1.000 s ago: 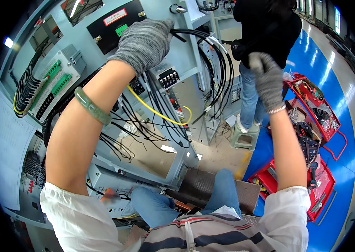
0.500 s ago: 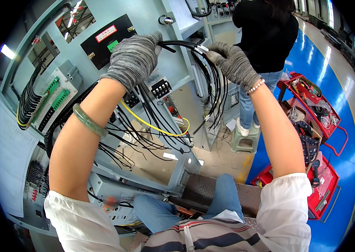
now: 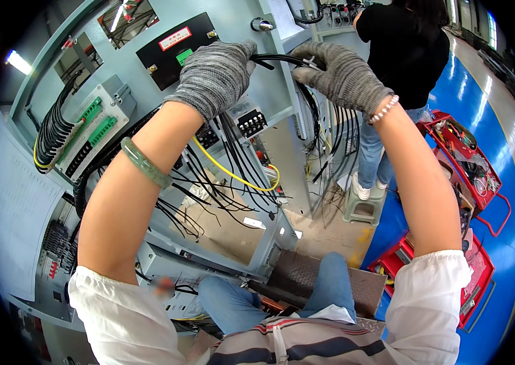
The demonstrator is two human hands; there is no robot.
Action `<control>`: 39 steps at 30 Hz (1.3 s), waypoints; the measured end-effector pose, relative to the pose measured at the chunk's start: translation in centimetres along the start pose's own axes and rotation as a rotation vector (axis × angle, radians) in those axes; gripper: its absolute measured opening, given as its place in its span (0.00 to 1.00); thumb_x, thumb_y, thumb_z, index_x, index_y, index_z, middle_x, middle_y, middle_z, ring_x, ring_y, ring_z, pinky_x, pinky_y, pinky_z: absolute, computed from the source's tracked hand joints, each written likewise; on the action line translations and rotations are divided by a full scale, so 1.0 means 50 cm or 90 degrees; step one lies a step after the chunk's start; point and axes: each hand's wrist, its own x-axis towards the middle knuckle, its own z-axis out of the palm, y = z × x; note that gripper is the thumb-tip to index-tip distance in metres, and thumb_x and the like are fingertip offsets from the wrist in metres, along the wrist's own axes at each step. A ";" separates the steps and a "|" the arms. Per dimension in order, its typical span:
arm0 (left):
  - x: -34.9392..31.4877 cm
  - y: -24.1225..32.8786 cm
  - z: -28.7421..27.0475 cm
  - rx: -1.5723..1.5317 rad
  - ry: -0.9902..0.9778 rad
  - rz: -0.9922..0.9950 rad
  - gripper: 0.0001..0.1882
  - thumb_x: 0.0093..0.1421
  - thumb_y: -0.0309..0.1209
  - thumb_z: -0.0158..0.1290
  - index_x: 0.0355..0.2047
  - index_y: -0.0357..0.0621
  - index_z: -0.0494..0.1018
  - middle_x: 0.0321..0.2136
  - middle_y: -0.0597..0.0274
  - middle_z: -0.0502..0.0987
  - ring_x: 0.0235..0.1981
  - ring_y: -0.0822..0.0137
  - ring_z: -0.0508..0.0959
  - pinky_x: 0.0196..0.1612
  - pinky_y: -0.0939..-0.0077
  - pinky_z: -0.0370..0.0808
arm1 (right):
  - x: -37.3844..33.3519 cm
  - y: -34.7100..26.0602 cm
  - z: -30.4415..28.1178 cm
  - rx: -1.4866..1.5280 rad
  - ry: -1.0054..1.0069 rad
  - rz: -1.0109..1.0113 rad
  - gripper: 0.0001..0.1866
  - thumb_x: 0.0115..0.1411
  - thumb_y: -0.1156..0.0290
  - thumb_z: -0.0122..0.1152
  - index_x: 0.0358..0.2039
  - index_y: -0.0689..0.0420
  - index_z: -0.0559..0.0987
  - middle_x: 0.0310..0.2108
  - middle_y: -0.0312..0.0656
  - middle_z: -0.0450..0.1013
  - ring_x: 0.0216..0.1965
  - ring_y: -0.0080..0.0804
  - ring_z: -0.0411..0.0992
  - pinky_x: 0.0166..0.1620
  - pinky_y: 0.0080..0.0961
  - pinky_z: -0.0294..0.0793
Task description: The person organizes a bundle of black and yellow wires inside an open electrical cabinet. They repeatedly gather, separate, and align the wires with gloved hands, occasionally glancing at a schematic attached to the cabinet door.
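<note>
My left hand, in a grey knit glove, is closed round one end of a bundle of black wires. The bundle stretches across to my right hand, gloved alike, which has its thumb and fingers closed on the same wires. A small bit of white marker peeks out between the right fingers. Below the right hand, the loose wire ends hang down. Under my left hand, more black wires drop past a black terminal block, and a yellow wire curves among them.
A grey-blue metal cabinet surrounds the work, with a green terminal module at left. At right a person in black stands on a stool. Red tool carts stand beyond. A brown step lies by my knees.
The whole view has shifted, so most things sit farther right. My right hand has come closer to my left along the wires and now covers most of the white markers.
</note>
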 end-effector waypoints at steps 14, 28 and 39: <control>0.000 -0.010 0.008 0.056 0.028 0.050 0.14 0.61 0.39 0.44 0.44 0.50 0.70 0.24 0.52 0.76 0.30 0.55 0.78 0.36 0.60 0.75 | 0.004 -0.032 -0.017 -0.184 0.064 -0.034 0.16 0.52 0.58 0.61 0.36 0.56 0.78 0.25 0.45 0.72 0.32 0.40 0.73 0.38 0.32 0.72; -0.001 -0.017 0.006 0.008 0.049 0.105 0.11 0.57 0.30 0.45 0.37 0.43 0.73 0.28 0.49 0.77 0.33 0.51 0.78 0.37 0.58 0.75 | 0.039 -0.023 0.039 0.319 -0.002 0.146 0.14 0.58 0.62 0.58 0.39 0.59 0.76 0.23 0.34 0.71 0.25 0.18 0.70 0.27 0.17 0.74; 0.021 -0.031 0.036 -0.005 0.082 0.113 0.11 0.54 0.28 0.45 0.35 0.42 0.75 0.27 0.49 0.78 0.33 0.52 0.78 0.39 0.60 0.75 | 0.008 -0.085 0.099 0.182 0.250 0.015 0.13 0.57 0.65 0.59 0.40 0.58 0.78 0.29 0.43 0.77 0.30 0.28 0.75 0.38 0.25 0.74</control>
